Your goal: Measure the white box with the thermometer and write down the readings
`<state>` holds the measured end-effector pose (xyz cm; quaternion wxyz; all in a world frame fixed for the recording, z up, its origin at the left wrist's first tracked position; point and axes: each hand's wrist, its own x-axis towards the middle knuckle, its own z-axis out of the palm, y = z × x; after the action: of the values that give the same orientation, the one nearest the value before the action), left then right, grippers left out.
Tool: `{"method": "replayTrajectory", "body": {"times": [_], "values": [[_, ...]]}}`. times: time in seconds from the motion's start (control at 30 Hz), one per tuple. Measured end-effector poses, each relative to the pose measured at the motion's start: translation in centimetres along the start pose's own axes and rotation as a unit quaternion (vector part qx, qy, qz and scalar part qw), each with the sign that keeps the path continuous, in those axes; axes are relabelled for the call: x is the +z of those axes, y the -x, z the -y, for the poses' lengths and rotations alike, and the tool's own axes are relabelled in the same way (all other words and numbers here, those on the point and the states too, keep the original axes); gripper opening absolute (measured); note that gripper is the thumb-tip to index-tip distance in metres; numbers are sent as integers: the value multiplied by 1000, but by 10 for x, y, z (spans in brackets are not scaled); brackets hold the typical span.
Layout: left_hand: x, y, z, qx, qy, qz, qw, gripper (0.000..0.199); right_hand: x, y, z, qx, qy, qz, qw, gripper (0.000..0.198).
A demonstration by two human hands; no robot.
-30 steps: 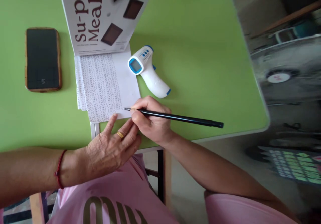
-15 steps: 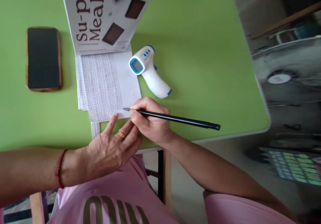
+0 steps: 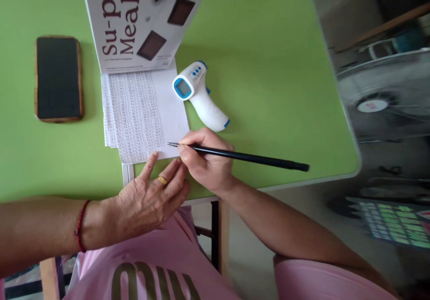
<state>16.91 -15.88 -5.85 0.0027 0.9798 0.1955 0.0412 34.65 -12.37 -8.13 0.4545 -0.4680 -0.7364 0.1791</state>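
Observation:
A black pen (image 3: 248, 156) is pinched between the thumb and fingers of my right hand (image 3: 208, 161), its tip at the edge of the handwriting on a white sheet of paper (image 3: 173, 111). Rows of small dark script fill the sheet's left part, and more written sheets show beneath it. My left hand (image 3: 154, 192), with a gold ring and a red bracelet, lies flat with fingers apart; its index fingertip touches the sheet's lower edge. Just above my right hand, a white and blue infrared thermometer (image 3: 201, 96) rests beside and partly over the paper.
A white box (image 3: 134, 31) with brown printing covers the paper's far end. To the left lies a phone (image 3: 58, 78) in a brown case on the green table (image 3: 268, 76). A fan (image 3: 372, 105) stands beyond the table's right edge.
My right hand and the pen have shifted slightly right, and the pen tip has moved a little off to the right. My left hand stays in place.

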Motion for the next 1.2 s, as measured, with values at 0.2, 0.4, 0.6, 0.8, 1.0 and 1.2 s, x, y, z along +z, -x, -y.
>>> {"method": "replayTrajectory", "body": {"times": [0.2,0.4,0.6,0.8,1.0,1.2], "values": [[2,0,1,3,7,-14,1000,41,-12,-14,4,-39,43,-44,997,14],[4,1,2,3,-5,-30,1000,39,-26,-69,1,-236,200,-20,951,20],[2,1,3,7,5,-15,1000,40,-21,-74,-29,-256,190,119,940,8],[0,0,3,7,12,0,1000,40,-34,-58,-33,-215,146,236,936,12],[-1,0,4,4,1,-2,1000,39,-42,-61,-25,-227,147,254,929,30],[-2,0,4,7,-7,-11,1000,40,-38,-62,-35,-200,147,216,944,29]]}}
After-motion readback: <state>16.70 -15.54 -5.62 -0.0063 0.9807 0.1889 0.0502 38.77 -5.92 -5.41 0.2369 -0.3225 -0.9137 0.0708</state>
